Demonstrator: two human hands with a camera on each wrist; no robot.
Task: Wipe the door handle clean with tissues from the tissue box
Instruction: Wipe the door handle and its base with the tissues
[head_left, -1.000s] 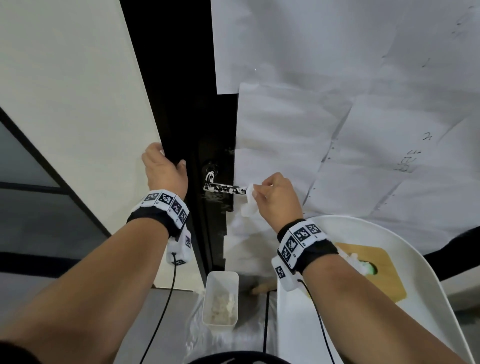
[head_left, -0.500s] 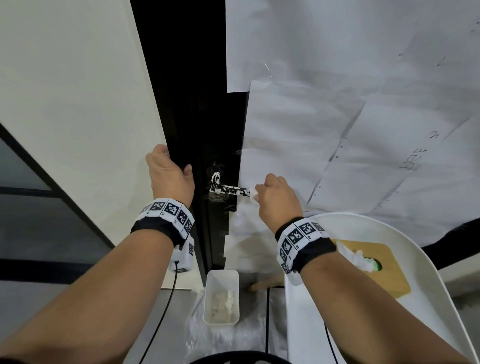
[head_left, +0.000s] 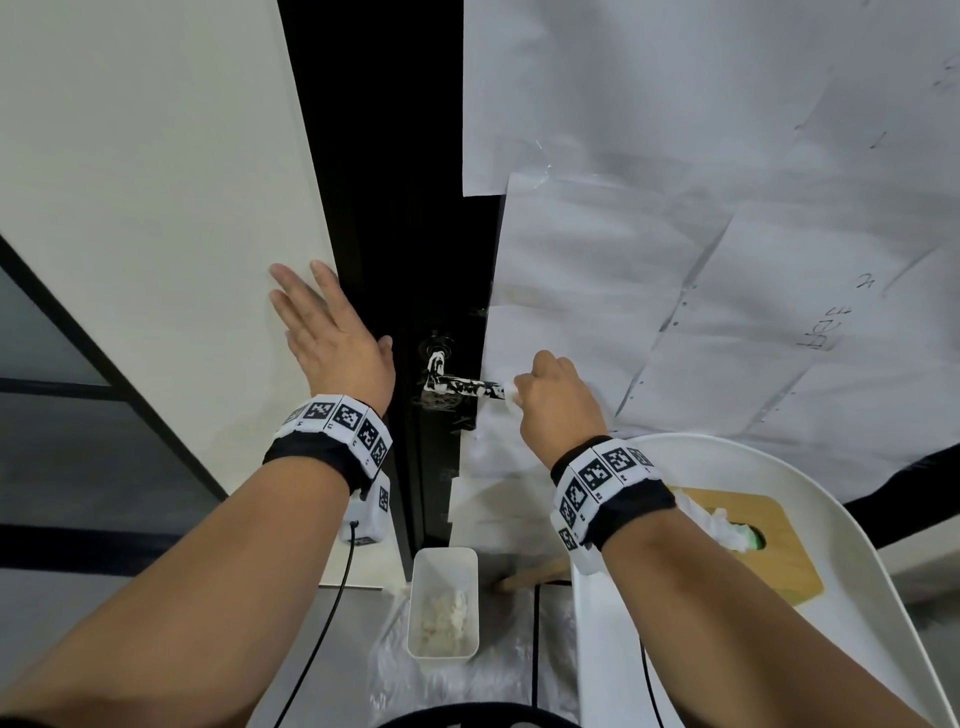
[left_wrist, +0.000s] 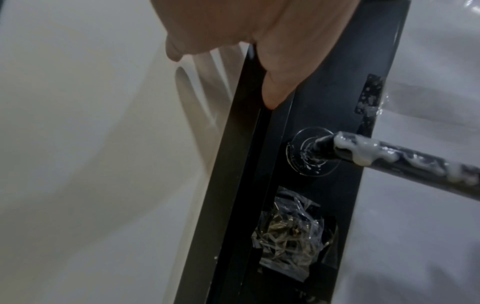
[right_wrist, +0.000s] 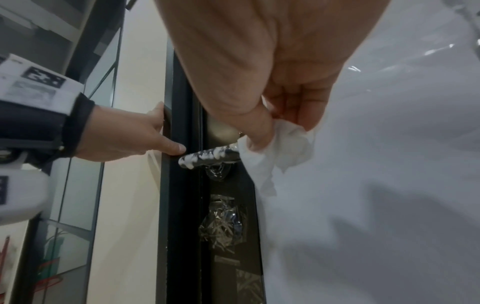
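Observation:
The black door handle sticks out of a black door, smeared with white foam. My right hand pinches a white tissue around the handle's free end. Flat on the white wall beside the door frame lies my left hand, fingers straight, thumb on the black frame. A wooden-topped tissue box with a tissue poking out sits on the white seat at the lower right.
A white bin holding used tissues stands on the floor below the handle, on clear plastic sheet. White paper sheets cover the door. The white chair is close at my right. A taped plastic packet sits below the handle.
My left hand has uncurled from the door frame's edge and now lies flat on the wall. The right hand stays at the handle's end with the tissue.

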